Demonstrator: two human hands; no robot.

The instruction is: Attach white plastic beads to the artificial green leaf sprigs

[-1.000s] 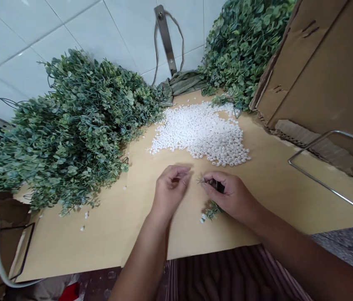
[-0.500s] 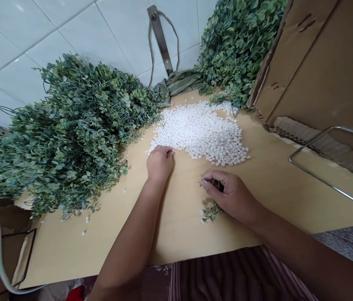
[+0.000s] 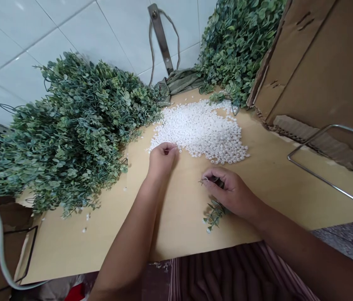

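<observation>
At the front left edge of a pile of small white beads (image 3: pixel 199 129), my left hand (image 3: pixel 163 159) has its thumb and fingertips pinched together. A tiny white bead (image 3: pixel 180 149) shows at those fingertips. To the right and nearer to me, my right hand (image 3: pixel 231 190) is closed around a sprig of artificial greenery (image 3: pixel 214 214). Its leaves, with small white tips, hang out below the palm. Thin stem ends poke out between thumb and forefinger. The rest of the sprig is hidden in the hand.
A large heap of artificial greenery (image 3: pixel 79 129) covers the table's left side, with another bunch (image 3: pixel 239 50) at the back right. A cardboard box (image 3: pixel 320 75) and a bent metal wire frame (image 3: pixel 326 177) stand right. Stray beads (image 3: pixel 84 230) lie at the left front.
My left hand has moved slightly right and up along the pile's edge. The sprig in my right hand has tilted, its leafy end now lower and a little further right.
</observation>
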